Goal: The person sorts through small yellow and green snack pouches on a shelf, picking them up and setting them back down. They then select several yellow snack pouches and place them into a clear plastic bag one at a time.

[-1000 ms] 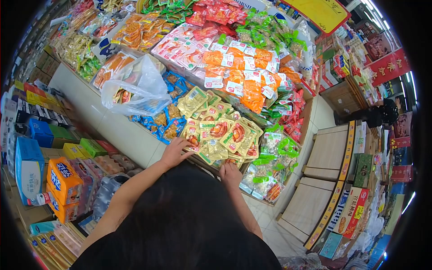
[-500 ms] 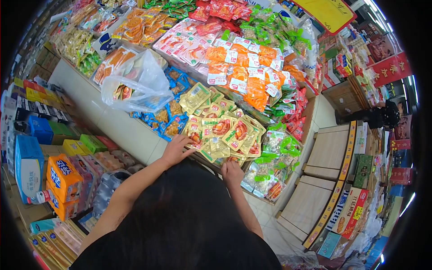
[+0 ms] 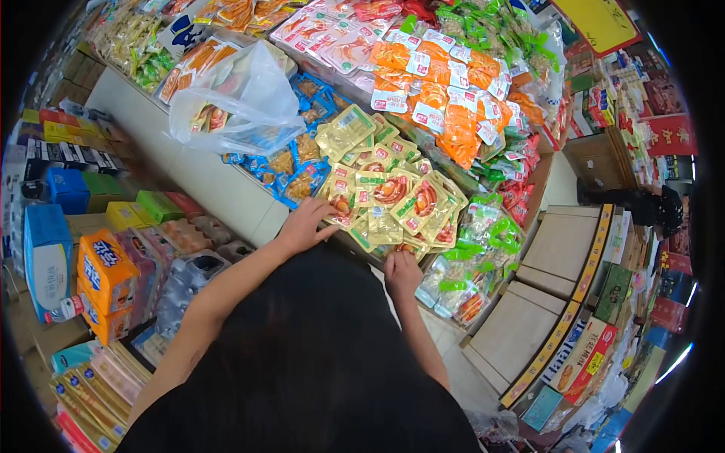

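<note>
Several gold snack packets (image 3: 389,189) with a reddish food picture lie in a loose, overlapping pile at the front of the display. My left hand (image 3: 306,225) is at the pile's left front corner, its fingers stretched onto a packet's edge and its thumb apart. At the front edge, my right hand (image 3: 402,272) has its fingers curled in around the edge of a gold packet (image 3: 408,248), most of which is hidden by the pile. Blue-wrapped snacks (image 3: 298,162) lie just beyond my left hand. Green-and-clear bags (image 3: 472,257) are right of my right hand.
A white plastic bag (image 3: 242,106) with packets inside sits at the display's left. Orange packets (image 3: 445,90) are heaped behind the gold ones. Stacked cartons and an orange pack (image 3: 106,272) stand at left. Wooden shelf boards (image 3: 521,325) are at right. A dark-clothed person (image 3: 649,211) is farther right.
The view has shifted slightly, so the display appears a little further right. Both hands keep nearly the same places at the gold pile.
</note>
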The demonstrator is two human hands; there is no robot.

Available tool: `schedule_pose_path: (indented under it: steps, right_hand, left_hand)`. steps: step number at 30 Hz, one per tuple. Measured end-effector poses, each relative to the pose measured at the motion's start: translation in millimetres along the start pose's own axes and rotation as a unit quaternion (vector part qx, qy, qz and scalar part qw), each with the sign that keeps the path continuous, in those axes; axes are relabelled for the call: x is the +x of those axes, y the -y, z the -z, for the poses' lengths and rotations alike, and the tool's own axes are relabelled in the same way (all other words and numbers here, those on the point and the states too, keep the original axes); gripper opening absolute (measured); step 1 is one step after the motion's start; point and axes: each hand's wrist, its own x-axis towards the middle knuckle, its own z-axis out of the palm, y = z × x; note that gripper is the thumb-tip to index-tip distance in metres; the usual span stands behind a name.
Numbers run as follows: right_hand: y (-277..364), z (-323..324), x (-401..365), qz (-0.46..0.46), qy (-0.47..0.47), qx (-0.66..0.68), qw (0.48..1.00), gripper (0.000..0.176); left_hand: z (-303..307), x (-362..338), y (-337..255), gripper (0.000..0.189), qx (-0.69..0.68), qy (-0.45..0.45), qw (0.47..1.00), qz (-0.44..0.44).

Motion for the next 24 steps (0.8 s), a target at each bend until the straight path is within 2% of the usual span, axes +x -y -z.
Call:
schedule_pose_path:
  steps: [3,8,11,24]
  right_hand:
    - [-2,-3,4,0.019,-0.035,-0.001,0.999,0.012]
    - [-4,-5,-2,-0.002,0.002,0.002,1.0,0.009]
    - [-2,-3,3,0.002,-0.02,-0.006,1.0,0.011]
    - [3,-1,2,-0.015,-0.008,0.006,1.0,0.01]
  left_hand:
    - [10,12,3,0.029,-0.006,0.059,0.998,-0.01]
    - [11,9,2,0.031,-0.033,0.067,0.997,-0.007]
    - [14,16,2,0.031,-0.016,0.081,0.997,-0.001]
    - [16,18,3,0.029,-0.011,0.083,0.996,-0.023]
